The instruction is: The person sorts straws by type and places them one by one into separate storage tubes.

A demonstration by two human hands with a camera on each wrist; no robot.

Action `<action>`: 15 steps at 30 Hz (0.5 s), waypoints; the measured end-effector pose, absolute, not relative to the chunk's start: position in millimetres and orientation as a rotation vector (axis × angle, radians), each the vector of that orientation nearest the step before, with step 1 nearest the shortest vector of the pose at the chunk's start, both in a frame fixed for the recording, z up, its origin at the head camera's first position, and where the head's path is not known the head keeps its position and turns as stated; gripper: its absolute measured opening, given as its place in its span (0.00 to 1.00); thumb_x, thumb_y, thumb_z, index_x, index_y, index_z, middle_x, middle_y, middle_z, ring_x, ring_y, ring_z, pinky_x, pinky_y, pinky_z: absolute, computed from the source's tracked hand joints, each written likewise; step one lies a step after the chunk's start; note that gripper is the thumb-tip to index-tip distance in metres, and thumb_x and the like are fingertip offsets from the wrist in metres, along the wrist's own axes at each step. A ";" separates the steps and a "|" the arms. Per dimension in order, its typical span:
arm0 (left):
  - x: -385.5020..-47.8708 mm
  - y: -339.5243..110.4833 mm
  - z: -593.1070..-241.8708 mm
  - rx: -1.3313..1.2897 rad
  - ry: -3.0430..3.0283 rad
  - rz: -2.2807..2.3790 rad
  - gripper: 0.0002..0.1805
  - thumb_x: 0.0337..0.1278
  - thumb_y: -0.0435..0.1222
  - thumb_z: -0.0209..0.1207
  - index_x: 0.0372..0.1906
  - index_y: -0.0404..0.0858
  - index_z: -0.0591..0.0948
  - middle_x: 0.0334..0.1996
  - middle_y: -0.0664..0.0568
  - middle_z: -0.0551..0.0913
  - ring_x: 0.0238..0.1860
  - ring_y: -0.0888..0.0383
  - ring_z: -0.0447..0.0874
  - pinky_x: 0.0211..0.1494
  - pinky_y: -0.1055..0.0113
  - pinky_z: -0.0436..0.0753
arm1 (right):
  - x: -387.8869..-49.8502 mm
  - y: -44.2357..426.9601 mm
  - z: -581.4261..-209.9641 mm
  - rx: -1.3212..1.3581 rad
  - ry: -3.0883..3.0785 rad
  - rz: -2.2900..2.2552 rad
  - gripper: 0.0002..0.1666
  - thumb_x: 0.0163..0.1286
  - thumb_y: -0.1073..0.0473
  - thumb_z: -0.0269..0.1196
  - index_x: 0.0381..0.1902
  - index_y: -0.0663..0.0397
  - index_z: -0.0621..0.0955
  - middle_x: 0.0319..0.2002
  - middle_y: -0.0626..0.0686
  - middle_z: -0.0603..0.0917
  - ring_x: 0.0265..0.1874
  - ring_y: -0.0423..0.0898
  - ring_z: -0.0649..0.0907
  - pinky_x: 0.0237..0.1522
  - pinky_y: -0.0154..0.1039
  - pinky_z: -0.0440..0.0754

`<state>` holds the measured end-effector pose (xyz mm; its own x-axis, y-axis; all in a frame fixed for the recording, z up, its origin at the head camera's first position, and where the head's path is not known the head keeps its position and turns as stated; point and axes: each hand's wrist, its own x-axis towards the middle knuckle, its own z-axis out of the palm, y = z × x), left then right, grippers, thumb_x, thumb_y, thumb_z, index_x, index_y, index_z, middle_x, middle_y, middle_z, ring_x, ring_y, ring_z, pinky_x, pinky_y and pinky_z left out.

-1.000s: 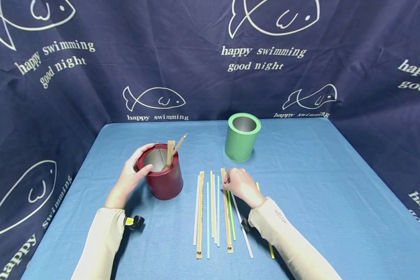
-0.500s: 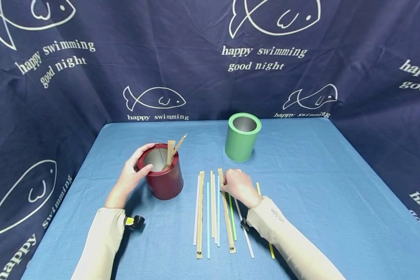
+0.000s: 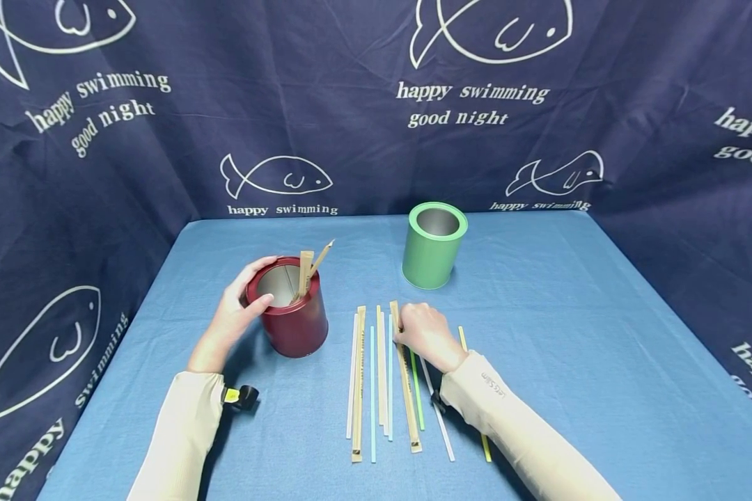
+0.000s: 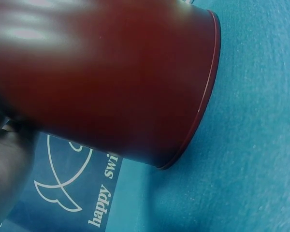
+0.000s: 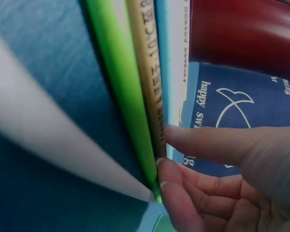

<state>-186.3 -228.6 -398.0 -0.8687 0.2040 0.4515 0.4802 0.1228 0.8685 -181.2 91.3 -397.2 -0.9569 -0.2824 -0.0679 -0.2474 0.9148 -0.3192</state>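
Observation:
My left hand [image 3: 235, 306] grips the rim of a dark red can [image 3: 296, 334], thumb over the near edge and fingers round the far left side. Inside that can lean paper-wrapped straws [image 3: 304, 273]; their lower ends are hidden. With thumb and fingertips, my right hand [image 3: 427, 335] pinches a brown paper-wrapped straw [image 3: 407, 396] near its far end, as the right wrist view also shows. That straw lies along the blue cloth, beside a bright green straw [image 5: 118, 77]. Only the can's red side [image 4: 111, 82] and part of the hand show in the left wrist view.
An upright green can [image 3: 431, 261] stands at the back. Left of the pinched straw lie several straws, among them a light blue straw [image 3: 372, 396] and another wrapped straw [image 3: 359, 383]. A white straw [image 3: 439, 417] and a yellow straw [image 3: 463, 337] lie near my right forearm.
My right hand has shifted slightly left, swinging the far end of the wrapped straw left and its near end a little right. My left hand and the red can stay put.

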 end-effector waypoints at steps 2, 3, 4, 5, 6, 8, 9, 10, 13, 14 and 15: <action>-186.4 -228.8 -397.9 -0.677 -2.181 -1.822 0.31 0.55 0.21 0.52 0.68 0.31 0.66 0.62 0.61 0.73 0.58 0.67 0.73 0.60 0.82 0.71 | -180.9 91.0 -397.2 -0.413 2.965 -0.470 0.29 0.51 0.64 0.67 0.08 0.46 0.58 0.15 0.44 0.52 0.18 0.42 0.58 0.18 0.35 0.56; -186.3 -228.9 -397.8 -0.678 -2.181 -1.824 0.31 0.55 0.21 0.52 0.68 0.31 0.66 0.62 0.61 0.73 0.58 0.67 0.73 0.60 0.82 0.71 | -181.0 90.9 -397.2 -0.412 2.962 -0.473 0.29 0.51 0.64 0.67 0.08 0.46 0.58 0.15 0.44 0.52 0.18 0.42 0.58 0.18 0.35 0.56; -186.4 -228.9 -397.8 -0.679 -2.182 -1.826 0.32 0.56 0.21 0.52 0.68 0.31 0.66 0.62 0.60 0.73 0.58 0.67 0.73 0.60 0.82 0.71 | -181.1 90.9 -397.4 -0.410 2.960 -0.474 0.29 0.51 0.64 0.66 0.08 0.46 0.57 0.15 0.44 0.52 0.18 0.42 0.57 0.18 0.35 0.56; -186.2 -229.0 -397.7 -0.679 -2.181 -1.828 0.32 0.56 0.21 0.51 0.68 0.31 0.66 0.62 0.60 0.73 0.58 0.66 0.73 0.60 0.82 0.72 | -181.1 91.0 -397.3 -0.409 2.958 -0.478 0.29 0.51 0.65 0.66 0.08 0.46 0.57 0.15 0.44 0.51 0.18 0.42 0.57 0.18 0.35 0.55; -186.2 -229.0 -397.7 -0.679 -2.180 -1.832 0.32 0.56 0.21 0.51 0.68 0.31 0.66 0.62 0.60 0.73 0.58 0.66 0.73 0.59 0.82 0.72 | -181.0 91.0 -397.2 -0.408 2.957 -0.481 0.29 0.51 0.65 0.66 0.08 0.46 0.57 0.15 0.44 0.51 0.18 0.42 0.57 0.18 0.35 0.55; -186.1 -228.7 -397.5 -0.680 -2.176 -1.836 0.32 0.56 0.21 0.51 0.68 0.31 0.66 0.62 0.60 0.73 0.58 0.66 0.73 0.59 0.82 0.72 | -180.6 91.1 -396.9 -0.408 2.959 -0.490 0.30 0.50 0.65 0.66 0.08 0.46 0.57 0.15 0.44 0.50 0.17 0.42 0.56 0.18 0.34 0.54; -186.0 -228.7 -397.3 -0.678 -2.175 -1.838 0.32 0.55 0.20 0.51 0.68 0.30 0.66 0.62 0.60 0.73 0.58 0.66 0.73 0.59 0.82 0.72 | -180.6 91.3 -396.7 -0.407 2.958 -0.496 0.30 0.50 0.65 0.66 0.08 0.46 0.56 0.14 0.44 0.50 0.17 0.42 0.55 0.18 0.34 0.54; -185.9 -228.8 -397.2 -0.676 -2.175 -1.838 0.32 0.55 0.20 0.51 0.68 0.30 0.66 0.62 0.61 0.73 0.58 0.66 0.73 0.59 0.82 0.72 | -180.3 91.5 -396.4 -0.409 2.958 -0.509 0.30 0.50 0.66 0.65 0.08 0.46 0.56 0.14 0.44 0.49 0.17 0.42 0.54 0.18 0.34 0.53; -186.0 -228.7 -396.9 -0.680 -2.169 -1.842 0.32 0.55 0.20 0.51 0.68 0.30 0.66 0.62 0.60 0.73 0.58 0.66 0.73 0.59 0.82 0.72 | -180.1 92.3 -396.0 -0.408 2.962 -0.544 0.31 0.50 0.67 0.64 0.08 0.46 0.54 0.15 0.44 0.47 0.18 0.42 0.51 0.19 0.34 0.50; -185.9 -228.7 -396.8 -0.681 -2.168 -1.843 0.32 0.55 0.20 0.51 0.68 0.30 0.66 0.62 0.60 0.73 0.58 0.66 0.73 0.59 0.82 0.72 | -180.3 92.6 -396.0 -0.401 2.963 -0.552 0.30 0.50 0.67 0.64 0.07 0.46 0.55 0.14 0.44 0.48 0.18 0.43 0.52 0.19 0.34 0.51; -185.9 -228.7 -396.6 -0.682 -2.168 -1.843 0.32 0.55 0.21 0.51 0.68 0.30 0.66 0.62 0.60 0.73 0.58 0.66 0.73 0.59 0.82 0.72 | -180.8 93.2 -396.4 -0.392 2.963 -0.559 0.30 0.50 0.67 0.65 0.07 0.46 0.56 0.14 0.44 0.49 0.18 0.43 0.53 0.19 0.34 0.52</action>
<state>-185.9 -228.7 -396.6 -0.8695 0.2068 0.4485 0.4759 0.1084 0.8728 -180.8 93.2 -396.4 -0.9618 -0.2689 -0.0511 -0.2318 0.8995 -0.3703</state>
